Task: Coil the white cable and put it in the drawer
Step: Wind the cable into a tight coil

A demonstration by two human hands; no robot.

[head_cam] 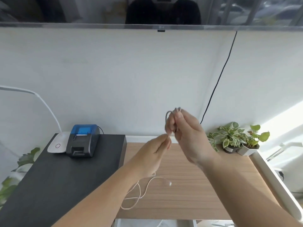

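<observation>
Two hands: I am seeing the right hand (183, 133) pinching a loop of white cable (141, 192), the left hand (155, 153) feeding slack.
Handling: I am judging it light, limp; gripping near loop.

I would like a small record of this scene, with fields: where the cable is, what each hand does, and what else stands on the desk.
cable: white cable, small loop at right hand, rest trailing loose on wooden desk
right hand: raised, fingers closed on loop
left hand: pinching the cable just below
drawer: partly visible at bottom edge, state unclear
left side: black printer on dark surface
right side: two potted plants
</observation>
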